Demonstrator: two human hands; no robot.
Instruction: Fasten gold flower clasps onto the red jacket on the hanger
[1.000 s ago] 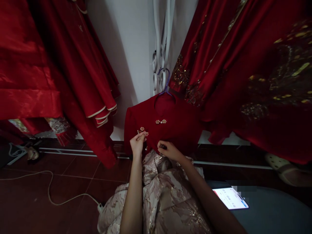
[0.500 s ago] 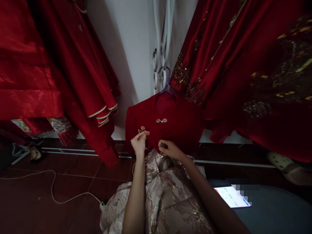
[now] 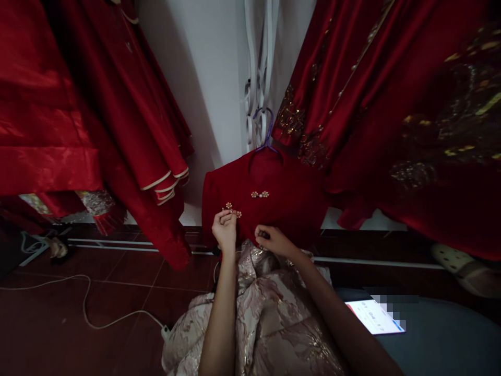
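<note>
A dark red top [image 3: 289, 201] hangs by a purple hanger [image 3: 269, 137] in front of me. Flower-shaped beaded ornaments sit on it: a paired clasp [image 3: 260, 195] at the chest and a beaded flower ornament [image 3: 229, 206] on the left side. My left hand [image 3: 225, 230] has its fingers bent together at that left ornament, partly covering it. Lower and to the right, my right hand [image 3: 274, 240] is closed around a small dark object [image 3: 264, 235], mostly hidden by the fingers. Shiny patterned fabric [image 3: 270, 308] lies beneath my forearms.
Red garments [image 3: 156, 130] hang at left, with more red embellished garments [image 3: 344, 94] at right. White scrolled metalwork [image 3: 254, 62] stands behind the hanger. A lit phone [image 3: 376, 316] lies on a dark surface at right. A white cable [image 3: 88, 297] crosses the tiled floor.
My left hand has shifted slightly at the ornament, its fingers now a little to the left and more spread. The right hand keeps nearly the same place and grip.
</note>
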